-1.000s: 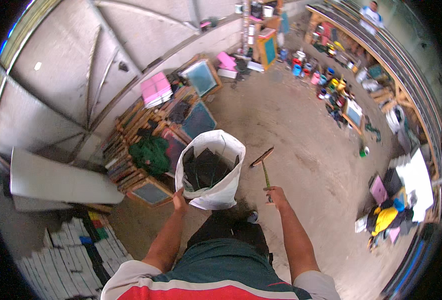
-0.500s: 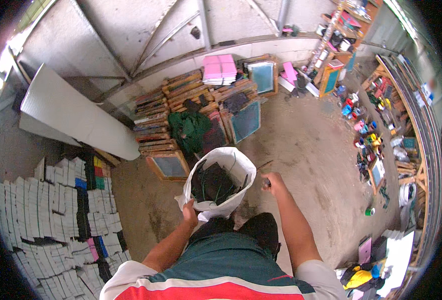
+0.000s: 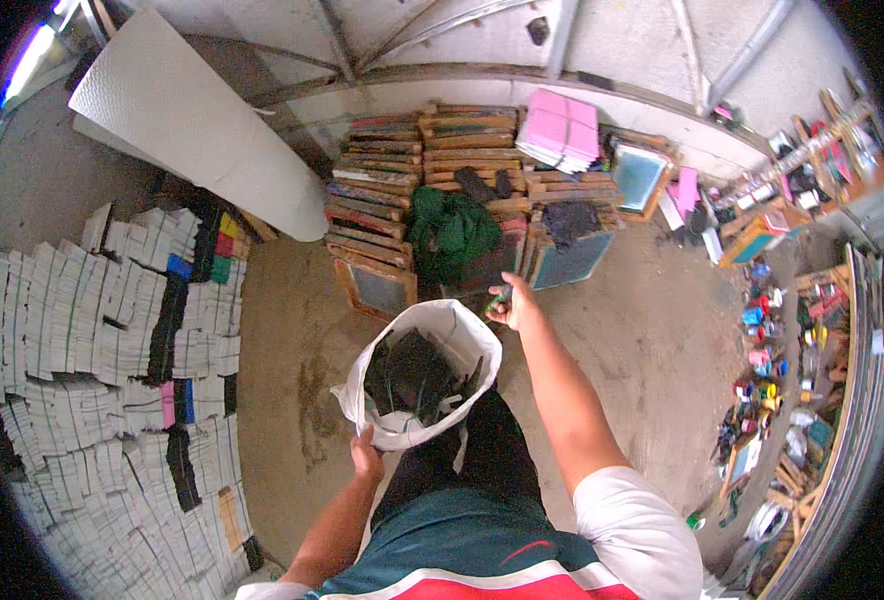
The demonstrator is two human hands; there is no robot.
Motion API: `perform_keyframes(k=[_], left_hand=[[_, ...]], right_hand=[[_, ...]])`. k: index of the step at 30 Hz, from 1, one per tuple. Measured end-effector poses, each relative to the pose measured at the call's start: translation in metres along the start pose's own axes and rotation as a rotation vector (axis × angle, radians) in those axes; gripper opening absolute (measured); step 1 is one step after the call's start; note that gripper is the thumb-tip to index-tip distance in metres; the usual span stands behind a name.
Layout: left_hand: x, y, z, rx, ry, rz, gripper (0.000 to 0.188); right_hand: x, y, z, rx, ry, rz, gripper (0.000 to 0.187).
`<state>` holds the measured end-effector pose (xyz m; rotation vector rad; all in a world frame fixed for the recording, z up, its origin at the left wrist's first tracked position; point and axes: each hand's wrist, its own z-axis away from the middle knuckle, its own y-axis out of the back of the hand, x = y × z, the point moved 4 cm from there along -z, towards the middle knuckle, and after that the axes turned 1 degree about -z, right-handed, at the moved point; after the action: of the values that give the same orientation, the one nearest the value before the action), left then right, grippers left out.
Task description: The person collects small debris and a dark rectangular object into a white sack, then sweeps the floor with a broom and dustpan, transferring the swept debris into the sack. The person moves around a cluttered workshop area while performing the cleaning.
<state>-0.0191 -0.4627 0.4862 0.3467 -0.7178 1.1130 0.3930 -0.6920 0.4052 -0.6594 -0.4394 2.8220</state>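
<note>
In front of my legs a white woven sack (image 3: 367, 400) gapes upward, with dark scraps and thin green strips (image 3: 417, 375) inside. My left hand (image 3: 366, 455) is closed on its near left rim. My right hand (image 3: 515, 303), arm stretched forward, is closed around a small dark green object (image 3: 500, 300) whose kind I cannot make out. That hand is just beyond the sack's far right rim, apart from it. Past it, a dark green cloth (image 3: 452, 225) lies draped over stacked wooden-framed screens (image 3: 372, 165).
Tall stacks of white boards or paper (image 3: 82, 330) fill the left side. A big white sheet roll (image 3: 192, 120) leans at the back left. Pink packs (image 3: 559, 128) top the frames. Along the right stand paint pots (image 3: 759, 318) and a long rack (image 3: 822, 480).
My view has swung to the right and I have come nearer the frames. My right hand has moved forward, away from my body. The sack stays in my left hand.
</note>
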Motion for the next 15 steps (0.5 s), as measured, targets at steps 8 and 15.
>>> perform_keyframes(k=[8,15], left_hand=[[-0.019,0.012,0.013,0.181,0.012,0.019,0.035],[-0.052,-0.008,0.027,0.262,0.029,0.154,0.039]], right_hand=[[-0.069,-0.104,-0.111,0.001,0.024,-0.064,0.066],[-0.11,-0.141,-0.142,0.039,0.046,0.206,0.069]])
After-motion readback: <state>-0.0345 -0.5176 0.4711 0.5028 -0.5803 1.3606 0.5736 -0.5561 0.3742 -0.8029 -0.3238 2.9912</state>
